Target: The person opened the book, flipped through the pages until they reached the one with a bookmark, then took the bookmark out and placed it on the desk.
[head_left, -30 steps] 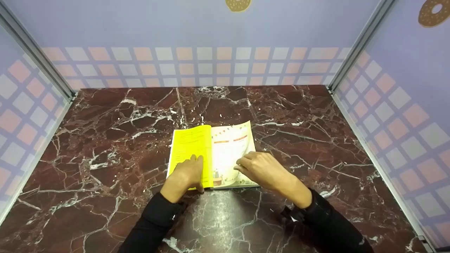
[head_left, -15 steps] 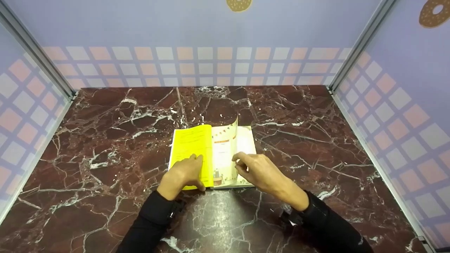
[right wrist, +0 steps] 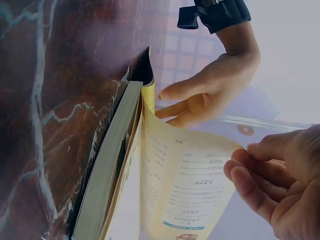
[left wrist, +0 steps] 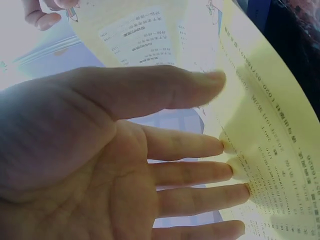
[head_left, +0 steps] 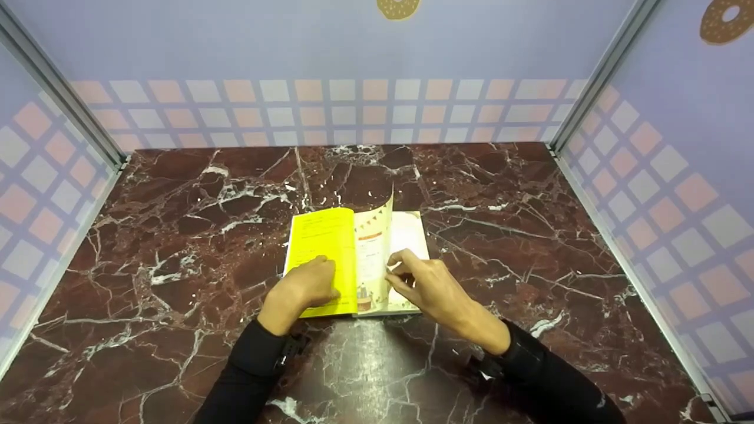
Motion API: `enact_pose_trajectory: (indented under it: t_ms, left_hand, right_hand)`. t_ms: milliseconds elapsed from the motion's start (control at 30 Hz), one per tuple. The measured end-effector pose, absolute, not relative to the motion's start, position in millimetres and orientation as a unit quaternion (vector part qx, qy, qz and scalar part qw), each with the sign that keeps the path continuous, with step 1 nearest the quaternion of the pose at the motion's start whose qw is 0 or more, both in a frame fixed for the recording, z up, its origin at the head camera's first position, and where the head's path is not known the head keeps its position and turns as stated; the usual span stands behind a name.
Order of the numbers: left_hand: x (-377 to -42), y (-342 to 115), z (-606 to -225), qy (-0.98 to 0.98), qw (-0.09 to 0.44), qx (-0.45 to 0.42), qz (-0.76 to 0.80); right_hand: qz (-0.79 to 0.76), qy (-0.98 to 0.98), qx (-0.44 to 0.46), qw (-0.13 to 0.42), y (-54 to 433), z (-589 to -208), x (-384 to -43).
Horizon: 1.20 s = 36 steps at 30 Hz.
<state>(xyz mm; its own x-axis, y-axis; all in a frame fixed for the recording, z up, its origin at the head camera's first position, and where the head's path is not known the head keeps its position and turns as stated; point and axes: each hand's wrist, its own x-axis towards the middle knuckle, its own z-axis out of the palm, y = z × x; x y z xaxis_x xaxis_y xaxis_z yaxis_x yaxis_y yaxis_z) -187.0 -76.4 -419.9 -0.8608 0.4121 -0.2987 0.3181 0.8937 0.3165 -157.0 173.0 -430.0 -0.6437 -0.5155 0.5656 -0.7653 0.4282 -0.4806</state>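
Currently: thin paperback book (head_left: 353, 259), glossy paper, lying open on the red-brown veined marble bench (head_left: 177, 235). Left hand (head_left: 303, 288) is pressing the yellow page (head_left: 321, 241) flat, fingers (left wrist: 200, 172) straight and together. Right hand (head_left: 427, 285) is pinching a curling cream leaf (head_left: 377, 247) upright, between the hands.

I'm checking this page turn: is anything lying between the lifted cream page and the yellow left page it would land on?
Yes. The left hand rests flat on the yellow left page, in the path of the lifted cream page that the right hand pinches.
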Motion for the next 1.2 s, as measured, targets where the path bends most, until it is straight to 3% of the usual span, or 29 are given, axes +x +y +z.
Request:
enact_pose_trajectory:
  t_ms: [400,833,1033,1200]
  left_hand:
    - [-192.0,-76.5,-418.4,0.964,0.142,0.173,0.142]
    - [-192.6,-77.8,-416.3,0.968,0.097,0.166,0.16]
    - [-192.0,-77.4,-414.9,0.968,0.085,0.168,0.167]
    - [-191.9,-76.6,-414.2,0.968,0.055,0.17,0.175]
  right_hand:
    - [0.435,-0.795,0.387,0.168,166.1,-432.4,-155.7]
    - [0.573,-0.786,0.228,-0.038,167.2,-424.8,-154.2]
    - [0.629,-0.746,0.194,-0.1,166.5,-427.1,-156.8]
    - [0.658,-0.725,0.168,-0.118,162.6,-429.5,-157.3]
